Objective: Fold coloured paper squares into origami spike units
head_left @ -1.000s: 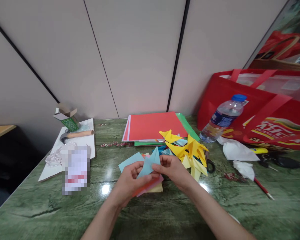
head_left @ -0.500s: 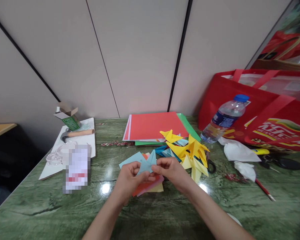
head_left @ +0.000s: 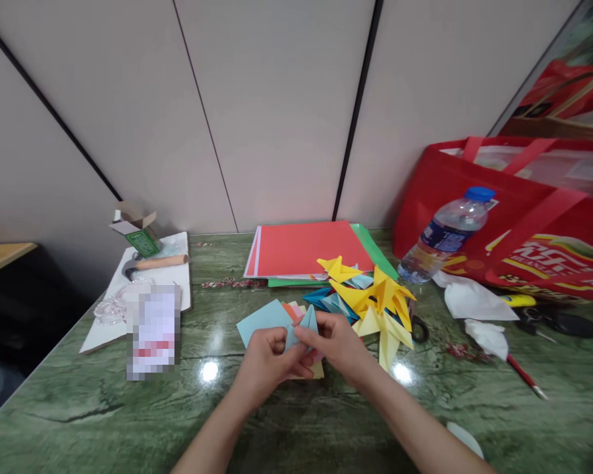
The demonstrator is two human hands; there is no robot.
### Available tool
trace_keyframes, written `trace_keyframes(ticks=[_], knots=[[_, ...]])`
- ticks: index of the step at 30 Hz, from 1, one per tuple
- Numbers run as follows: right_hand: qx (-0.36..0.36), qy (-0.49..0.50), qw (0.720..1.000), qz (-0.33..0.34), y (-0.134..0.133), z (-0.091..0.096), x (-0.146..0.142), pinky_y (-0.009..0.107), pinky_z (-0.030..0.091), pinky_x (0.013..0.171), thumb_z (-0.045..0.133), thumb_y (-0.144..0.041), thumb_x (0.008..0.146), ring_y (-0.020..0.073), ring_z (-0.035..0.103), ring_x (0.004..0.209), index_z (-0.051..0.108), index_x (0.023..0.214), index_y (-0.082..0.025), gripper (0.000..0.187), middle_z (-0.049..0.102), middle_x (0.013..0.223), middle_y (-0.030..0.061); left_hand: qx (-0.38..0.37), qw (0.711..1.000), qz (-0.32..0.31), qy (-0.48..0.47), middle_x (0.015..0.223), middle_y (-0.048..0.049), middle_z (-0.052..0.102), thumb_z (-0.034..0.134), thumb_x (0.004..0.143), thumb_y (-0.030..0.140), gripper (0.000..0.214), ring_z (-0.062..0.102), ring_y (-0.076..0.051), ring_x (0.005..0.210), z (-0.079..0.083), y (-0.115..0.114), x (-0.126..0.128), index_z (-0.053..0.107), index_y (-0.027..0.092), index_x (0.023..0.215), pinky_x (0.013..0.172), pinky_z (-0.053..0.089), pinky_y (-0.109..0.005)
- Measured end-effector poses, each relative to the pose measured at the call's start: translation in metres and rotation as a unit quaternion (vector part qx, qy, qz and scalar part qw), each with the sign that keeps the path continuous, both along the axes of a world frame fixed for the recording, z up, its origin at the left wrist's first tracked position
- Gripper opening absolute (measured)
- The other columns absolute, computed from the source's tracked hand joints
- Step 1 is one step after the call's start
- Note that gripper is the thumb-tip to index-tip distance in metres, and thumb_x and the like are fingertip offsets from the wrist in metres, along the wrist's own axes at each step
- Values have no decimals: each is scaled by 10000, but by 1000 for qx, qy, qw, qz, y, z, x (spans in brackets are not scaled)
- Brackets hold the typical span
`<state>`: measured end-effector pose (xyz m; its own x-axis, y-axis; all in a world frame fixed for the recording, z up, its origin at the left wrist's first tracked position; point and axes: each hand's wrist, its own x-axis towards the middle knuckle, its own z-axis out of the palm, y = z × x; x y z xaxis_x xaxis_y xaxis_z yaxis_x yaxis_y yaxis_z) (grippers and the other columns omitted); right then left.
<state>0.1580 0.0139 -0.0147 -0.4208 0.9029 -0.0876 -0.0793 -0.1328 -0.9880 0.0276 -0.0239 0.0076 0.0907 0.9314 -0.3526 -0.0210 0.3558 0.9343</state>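
Between my hands is a small piece of folded light-blue paper [head_left: 310,320], a pointed flap of it standing up. My left hand [head_left: 271,355] is closed on its left side, and my right hand [head_left: 336,339] pinches it from the right with thumb and fingers. My fingers cover much of the paper's lower part. Under and behind them lies a stack of coloured squares, with a light-blue sheet [head_left: 264,320] sticking out to the left. To the right of my hands sit folded yellow paper shapes [head_left: 383,296] and a folded blue one [head_left: 333,303].
Red and green sheets [head_left: 306,250] lie at the back. A water bottle [head_left: 445,230] leans against a red bag [head_left: 524,217] on the right. On the left, a white board [head_left: 99,336] carries a hammer [head_left: 161,262], a small box [head_left: 143,240] and beads [head_left: 111,309].
Both hands have closed in around the folded paper and shifted slightly right. The opened-out V of two flaps now shows as one upright point, turned in my fingers.
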Motion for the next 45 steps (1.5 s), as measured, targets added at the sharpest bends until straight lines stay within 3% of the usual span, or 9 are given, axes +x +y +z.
trace_keyframes(ticks=[7,16,18,21,24,33,39,42,45], knots=[[38,-74,996,-19,-5,2,-4,214,298,402,591,-378,707,85,391,420,436,539,-181,302,423,460,-52,20,999,-44,26,538,-18,662,686,596,429,306,631,-175,474,1,-2,2,623,130,589,479,489,-250],[14,-73,997,-31,-5,0,-8,213,285,399,565,-508,695,81,358,424,406,548,-187,387,386,469,-57,54,992,-64,94,555,-30,627,580,689,395,282,589,-159,471,-7,-2,0,575,138,574,465,435,-241],[16,-76,996,-39,-4,-1,-8,214,312,414,538,-544,705,90,383,450,406,546,-188,411,385,482,-55,118,970,-46,206,501,9,566,531,721,305,250,529,-129,457,-13,-1,-5,526,158,518,443,363,-211],[7,-48,998,-42,-1,-4,-8,229,395,476,573,-527,688,114,465,516,454,598,-187,371,446,539,-46,220,888,-24,403,449,43,457,506,717,207,252,410,-100,457,-19,1,-12,475,166,470,461,260,-213],[-19,14,999,-27,0,-6,-8,276,473,612,670,-452,624,155,567,649,537,750,-180,328,567,683,-9,230,867,-45,440,479,40,479,487,738,205,206,397,-103,468,-22,2,-16,522,162,539,472,248,-216],[-7,26,999,-47,3,-8,-6,316,501,701,643,-331,661,181,612,732,592,797,-176,212,622,752,21,211,914,-74,337,669,11,619,538,684,141,182,514,-153,625,-14,3,-15,660,164,817,583,351,-222],[3,24,994,-110,7,-14,-2,302,508,675,706,-216,554,163,616,700,499,683,-183,246,624,739,11,102,984,-75,127,627,41,543,710,576,238,623,420,-104,525,-7,4,-12,530,124,1162,489,317,-196],[24,7,996,-81,6,-14,-2,293,511,652,689,-222,577,159,613,677,529,647,-174,181,624,707,12,121,984,-29,123,524,54,450,594,704,330,267,363,-90,481,-4,6,-13,639,122,865,460,289,-194],[65,-19,996,-51,4,-12,-2,294,515,673,650,-214,627,162,615,714,606,749,-164,139,623,757,23,125,983,30,133,474,59,372,554,728,387,318,321,-81,451,-6,6,-15,523,150,520,419,243,-190]])
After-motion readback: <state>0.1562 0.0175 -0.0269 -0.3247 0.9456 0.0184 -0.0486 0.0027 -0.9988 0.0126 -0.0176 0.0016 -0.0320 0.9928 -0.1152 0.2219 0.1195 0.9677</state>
